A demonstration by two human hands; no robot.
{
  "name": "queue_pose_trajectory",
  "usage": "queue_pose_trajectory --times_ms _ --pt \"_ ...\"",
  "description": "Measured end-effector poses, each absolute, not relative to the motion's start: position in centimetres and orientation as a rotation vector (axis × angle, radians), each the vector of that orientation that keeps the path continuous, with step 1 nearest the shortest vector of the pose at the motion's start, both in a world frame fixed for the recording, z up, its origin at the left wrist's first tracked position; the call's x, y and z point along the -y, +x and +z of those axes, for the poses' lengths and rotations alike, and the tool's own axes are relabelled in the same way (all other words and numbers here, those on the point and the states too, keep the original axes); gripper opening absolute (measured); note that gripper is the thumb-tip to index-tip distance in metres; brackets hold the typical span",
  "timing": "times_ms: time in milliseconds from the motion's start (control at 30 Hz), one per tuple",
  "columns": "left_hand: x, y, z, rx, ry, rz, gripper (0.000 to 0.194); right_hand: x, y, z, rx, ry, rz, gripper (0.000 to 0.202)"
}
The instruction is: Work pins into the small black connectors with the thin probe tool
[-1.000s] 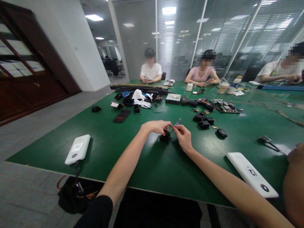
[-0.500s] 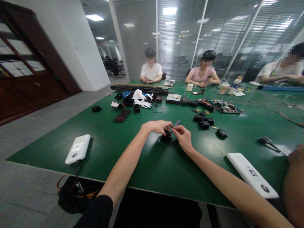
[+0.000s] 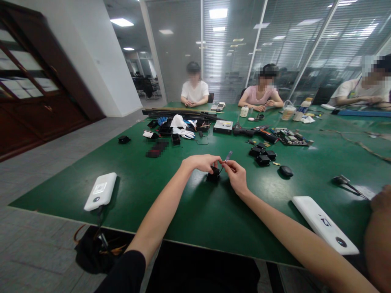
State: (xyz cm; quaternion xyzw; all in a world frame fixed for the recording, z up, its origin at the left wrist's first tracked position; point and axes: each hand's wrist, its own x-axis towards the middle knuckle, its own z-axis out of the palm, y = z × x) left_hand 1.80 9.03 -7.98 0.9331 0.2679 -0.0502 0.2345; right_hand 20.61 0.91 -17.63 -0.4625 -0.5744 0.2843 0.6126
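A small black box-shaped part [image 3: 213, 175] rests on the green table [image 3: 171, 228] in front of me. Over its top and left side curl the fingers of my left hand [image 3: 203, 162], closed on it. Just right of it, my right hand [image 3: 236, 176] pinches a screwdriver with a clear purplish handle [image 3: 229, 155]. The screwdriver leans, handle up and to the right, and its thin shaft slants down toward the part's right side. The fingertips hide where the tip meets the part.
Several similar black boxes [image 3: 262, 155] and a black mouse-like object [image 3: 286, 171] lie to the right. White power banks stand left [image 3: 100, 191] and right [image 3: 325, 226]. Farther back are a power drill [image 3: 244, 131], a circuit board [image 3: 291, 137] and white gloves [image 3: 183, 133]. Three people sit opposite.
The screwdriver's handle has shifted slightly, and my right fingers have moved a little on it. My left hand and the black part stay put.
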Motion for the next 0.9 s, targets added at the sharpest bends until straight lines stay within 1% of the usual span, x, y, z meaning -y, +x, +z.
queue_pose_trajectory --times_ms 300,900 --pt "-8.77 1.80 -7.64 -0.753 2.534 -0.143 0.063 -0.71 20.64 -17.30 1.323 -1.088 0.642 0.035" --pt "-9.09 1.93 -8.16 -0.719 2.543 -0.137 0.062 -1.06 20.79 -17.77 1.331 -1.101 0.632 0.034"
